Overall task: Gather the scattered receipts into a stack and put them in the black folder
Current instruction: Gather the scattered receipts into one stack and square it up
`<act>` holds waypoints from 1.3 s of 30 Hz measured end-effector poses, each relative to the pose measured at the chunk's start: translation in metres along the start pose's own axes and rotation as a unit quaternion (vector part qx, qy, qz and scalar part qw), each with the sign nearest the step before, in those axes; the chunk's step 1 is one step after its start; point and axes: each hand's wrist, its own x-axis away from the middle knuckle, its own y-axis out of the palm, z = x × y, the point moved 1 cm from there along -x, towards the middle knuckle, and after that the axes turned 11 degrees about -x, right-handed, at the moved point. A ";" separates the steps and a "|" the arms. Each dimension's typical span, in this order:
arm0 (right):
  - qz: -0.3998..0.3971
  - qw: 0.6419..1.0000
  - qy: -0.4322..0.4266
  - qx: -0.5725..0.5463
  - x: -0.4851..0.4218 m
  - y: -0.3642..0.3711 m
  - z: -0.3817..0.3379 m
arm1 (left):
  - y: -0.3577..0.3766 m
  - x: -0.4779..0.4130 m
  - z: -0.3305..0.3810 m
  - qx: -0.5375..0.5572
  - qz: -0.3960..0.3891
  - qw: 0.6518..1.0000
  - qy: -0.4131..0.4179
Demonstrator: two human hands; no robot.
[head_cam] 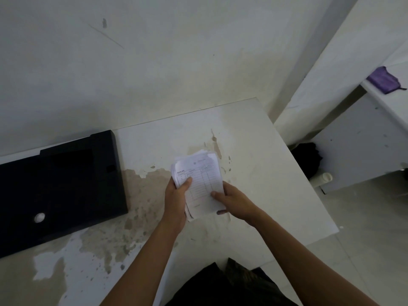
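Note:
A stack of white receipts (202, 177) with printed tables is held over the middle of the white table (260, 151). My left hand (176, 199) grips the stack's left edge, thumb on top. My right hand (231, 200) holds the lower right edge, thumb pressed on the top sheet. The sheets are roughly aligned, with some corners sticking out at the top. The black folder (59, 191) lies closed and flat on the table at the left, a round silver snap on its cover, well apart from both hands.
The table's surface is stained and peeling near the front left. A white wall stands behind it. To the right, past the table's edge, are a dark bag (306, 157) on the floor, a white shelf unit and a purple cloth (383, 79).

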 end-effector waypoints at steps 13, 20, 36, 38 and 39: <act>0.072 0.995 -0.059 -0.018 -0.014 0.012 0.040 | -0.022 -0.015 -0.038 -0.280 -0.082 0.946 0.139; 0.124 0.991 0.005 0.059 -0.030 0.005 0.023 | 0.005 -0.030 -0.045 -0.232 -0.039 0.967 0.101; 0.249 0.968 -0.037 -0.012 -0.025 0.013 -0.008 | 0.003 -0.023 -0.045 -0.273 -0.044 0.953 0.120; 0.244 0.969 -0.036 -0.011 -0.026 0.011 -0.007 | 0.005 -0.024 -0.044 -0.273 -0.041 0.955 0.112; 0.236 0.971 -0.039 -0.012 -0.026 0.009 -0.006 | 0.006 -0.026 -0.044 -0.273 -0.038 0.955 0.106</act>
